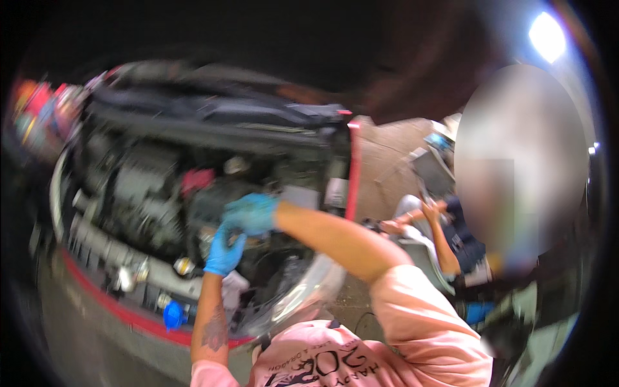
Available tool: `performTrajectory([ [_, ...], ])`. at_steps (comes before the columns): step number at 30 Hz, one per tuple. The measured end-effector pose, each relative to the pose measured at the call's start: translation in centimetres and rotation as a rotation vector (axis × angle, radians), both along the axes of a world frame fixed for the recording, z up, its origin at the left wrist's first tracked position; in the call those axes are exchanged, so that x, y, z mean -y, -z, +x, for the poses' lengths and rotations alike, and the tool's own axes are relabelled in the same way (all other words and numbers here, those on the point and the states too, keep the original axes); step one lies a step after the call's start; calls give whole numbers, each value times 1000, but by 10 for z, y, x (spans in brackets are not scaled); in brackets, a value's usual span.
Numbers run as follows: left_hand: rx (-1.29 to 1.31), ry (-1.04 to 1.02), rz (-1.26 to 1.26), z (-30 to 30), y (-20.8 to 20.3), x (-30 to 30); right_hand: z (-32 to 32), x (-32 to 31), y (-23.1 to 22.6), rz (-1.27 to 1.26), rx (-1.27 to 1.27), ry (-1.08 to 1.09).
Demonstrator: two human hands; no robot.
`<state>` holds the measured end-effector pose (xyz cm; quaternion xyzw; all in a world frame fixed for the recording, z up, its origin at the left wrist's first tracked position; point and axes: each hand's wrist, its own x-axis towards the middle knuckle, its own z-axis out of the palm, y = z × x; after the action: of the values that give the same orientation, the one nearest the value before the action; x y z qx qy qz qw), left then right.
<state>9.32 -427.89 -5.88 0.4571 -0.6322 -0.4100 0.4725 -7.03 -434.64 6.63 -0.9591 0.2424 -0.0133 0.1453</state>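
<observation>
Both my hands wear blue gloves and meet over the right part of an open car engine bay point(174, 238). My right hand point(251, 213) reaches in from the right with its fingers curled, its far side smeared by motion. Just below it, my left hand point(225, 250) bends its fingers up against the right hand, thumb apart from them. Whatever sits between the fingers is hidden. Beneath the hands lies a dark, boxy engine part point(209, 205), partly covered. A red patch point(196, 181), too blurred to name, is left of my hands.
A blue cap point(173, 315) stands at the car's front edge, near the headlight point(300, 290). The dark raised hood point(258, 39) hangs overhead. At the right, another person point(464, 238) sits with forearms forward, beside a grey panel-like object point(433, 171). Colourful items point(48, 113) are at far left.
</observation>
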Motion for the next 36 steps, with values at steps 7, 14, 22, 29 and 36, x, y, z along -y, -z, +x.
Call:
performTrajectory([
  [7, -142, 152, 163, -28, 36, 48, -1, -13, -13, 19, -197, 490],
  [14, -415, 59, 167, -30, 42, 60, 15, 1, 22, -50, -190, 428],
  [22, 103, 163, 152, 1, 63, 81, 22, -22, -3, 87, -18, 751],
  [29, -22, 110, -56, -17, 66, 82, 30, 2, 28, -51, -200, 586],
  [36, 108, 188, 120, -5, 40, 86, 21, 5, 16, 20, -51, 769],
])
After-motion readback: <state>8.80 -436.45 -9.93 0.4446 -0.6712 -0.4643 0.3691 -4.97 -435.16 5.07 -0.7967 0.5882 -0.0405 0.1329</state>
